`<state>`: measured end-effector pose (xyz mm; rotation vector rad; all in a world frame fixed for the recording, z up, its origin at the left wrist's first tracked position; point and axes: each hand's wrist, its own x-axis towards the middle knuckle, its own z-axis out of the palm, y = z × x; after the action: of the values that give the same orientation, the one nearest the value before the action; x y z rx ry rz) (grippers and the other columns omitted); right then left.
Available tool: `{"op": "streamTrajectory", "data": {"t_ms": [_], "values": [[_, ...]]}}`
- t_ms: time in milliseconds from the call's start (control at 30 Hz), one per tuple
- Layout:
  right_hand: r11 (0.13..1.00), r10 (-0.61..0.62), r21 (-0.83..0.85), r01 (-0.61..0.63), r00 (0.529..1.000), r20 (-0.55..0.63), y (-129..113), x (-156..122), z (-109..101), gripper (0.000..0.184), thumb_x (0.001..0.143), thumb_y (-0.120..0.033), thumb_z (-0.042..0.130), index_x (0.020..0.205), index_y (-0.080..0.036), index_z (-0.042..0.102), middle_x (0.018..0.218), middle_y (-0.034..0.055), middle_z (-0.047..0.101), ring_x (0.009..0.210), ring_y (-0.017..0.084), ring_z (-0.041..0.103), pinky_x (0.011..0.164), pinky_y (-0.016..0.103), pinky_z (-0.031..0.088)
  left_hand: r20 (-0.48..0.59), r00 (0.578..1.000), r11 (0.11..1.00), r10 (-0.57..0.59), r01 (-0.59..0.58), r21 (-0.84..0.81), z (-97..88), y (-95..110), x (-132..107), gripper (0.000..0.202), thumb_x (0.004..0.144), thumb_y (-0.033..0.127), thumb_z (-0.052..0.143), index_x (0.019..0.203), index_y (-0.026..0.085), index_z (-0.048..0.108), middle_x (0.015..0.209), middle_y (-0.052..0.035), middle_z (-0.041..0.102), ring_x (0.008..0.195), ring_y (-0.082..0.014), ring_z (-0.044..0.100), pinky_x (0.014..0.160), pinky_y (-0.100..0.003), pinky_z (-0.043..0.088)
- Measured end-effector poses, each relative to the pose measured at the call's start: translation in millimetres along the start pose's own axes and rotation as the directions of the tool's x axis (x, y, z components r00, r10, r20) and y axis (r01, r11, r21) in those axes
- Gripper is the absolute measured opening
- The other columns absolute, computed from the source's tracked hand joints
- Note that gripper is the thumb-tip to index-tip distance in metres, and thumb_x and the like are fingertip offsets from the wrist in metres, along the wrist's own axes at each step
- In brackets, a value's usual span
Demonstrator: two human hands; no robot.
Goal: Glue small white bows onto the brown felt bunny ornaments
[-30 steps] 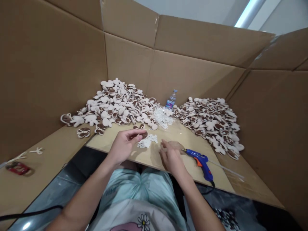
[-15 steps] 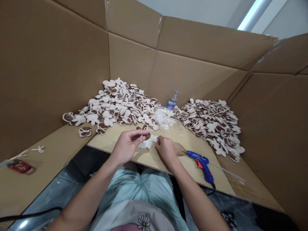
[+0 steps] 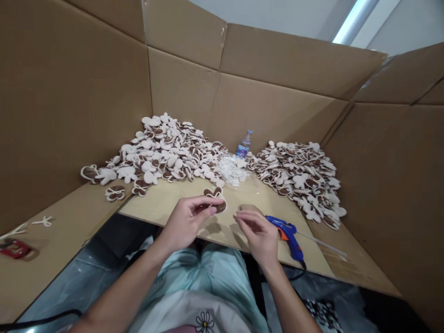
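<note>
My left hand [image 3: 189,219] pinches a small brown-and-white butterfly-shaped piece [image 3: 215,198] just above the light wooden board [image 3: 163,206]. My right hand [image 3: 258,231] hovers close to its right, fingers curled together as if pinching something tiny that I cannot make out. A blue hot-glue gun [image 3: 289,240] with an orange trigger lies on the board right beside my right hand.
Two big heaps of the same pieces lie at the back, one on the left [image 3: 163,152] and one on the right [image 3: 300,178]. Between them are white lace bits [image 3: 233,169] and a water bottle [image 3: 243,145]. Cardboard walls [image 3: 69,101] enclose everything. A red object [image 3: 15,248] lies far left.
My left hand has lifted the butterfly piece off the board. My right hand reached to the white lace pile beside it, then drew back toward me; that lace pile is hidden now.
</note>
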<state>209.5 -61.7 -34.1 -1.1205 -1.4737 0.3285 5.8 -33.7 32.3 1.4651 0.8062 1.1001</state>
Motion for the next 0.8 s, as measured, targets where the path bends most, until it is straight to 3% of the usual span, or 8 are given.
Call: {"op": "streamTrajectory", "data": {"t_ms": [100,233,333,567,800], "values": [[0.996,0.04,0.086,-0.035,0.997,-0.06,-14.4,-5.9,-9.0,0.009,0.079,-0.018,0.071,0.08,-0.023,0.078,0.088,0.0072,0.075,0.081,0.019,0.071,0.068,0.029,0.058,0.073,0.997,0.999,0.031,-0.032,0.01,6.0,-2.9,-4.3,0.018,0.086,0.02,0.064,0.099,0.021,0.076,0.102,-0.0042,0.077,0.095,-0.0174,0.071,0.087,-0.028,0.056],[0.979,0.109,0.184,-0.089,0.989,-0.1,-26.8,-7.0,-15.8,0.013,0.078,-0.015,0.072,0.08,-0.026,0.079,0.085,0.0049,0.076,0.079,0.018,0.072,0.068,0.028,0.059,0.112,0.989,0.983,0.095,-0.111,0.148,12.6,-5.7,-8.7,0.02,0.088,0.021,0.062,0.101,0.025,0.076,0.096,-0.0032,0.076,0.091,-0.0161,0.07,0.084,-0.027,0.054],[0.966,0.135,0.234,-0.106,0.985,-0.11,-29.1,-7.6,-19.8,0.016,0.075,-0.013,0.074,0.08,-0.028,0.079,0.084,0.0038,0.077,0.08,0.018,0.072,0.071,0.028,0.059,0.11,0.984,0.956,0.139,-0.162,0.243,17.0,-7.5,-11.0,0.02,0.089,0.024,0.062,0.104,0.027,0.076,0.095,-0.0036,0.075,0.091,-0.0166,0.068,0.086,-0.03,0.053],[0.953,0.144,0.288,-0.094,0.977,-0.157,-29.7,-8.6,-24.0,0.014,0.072,-0.011,0.076,0.075,-0.025,0.078,0.079,0.0033,0.076,0.077,0.016,0.072,0.071,0.026,0.059,0.11,0.977,0.939,0.185,-0.209,0.275,22.5,-10.8,-14.2,0.024,0.085,0.028,0.069,0.108,0.028,0.074,0.098,-0.0044,0.073,0.09,-0.0175,0.066,0.086,-0.032,0.052],[0.848,0.317,0.483,-0.218,0.939,-0.133,-41.6,-12.4,-20.2,0.019,0.064,-0.012,0.082,0.074,-0.021,0.07,0.072,0.0005,0.075,0.064,0.014,0.072,0.063,0.021,0.06,0.104,0.979,0.926,0.174,-0.198,0.321,24.9,-13.4,-13.3,0.029,0.079,0.032,0.075,0.107,0.028,0.075,0.094,-0.0053,0.071,0.088,-0.0193,0.065,0.08,-0.033,0.053]]}}
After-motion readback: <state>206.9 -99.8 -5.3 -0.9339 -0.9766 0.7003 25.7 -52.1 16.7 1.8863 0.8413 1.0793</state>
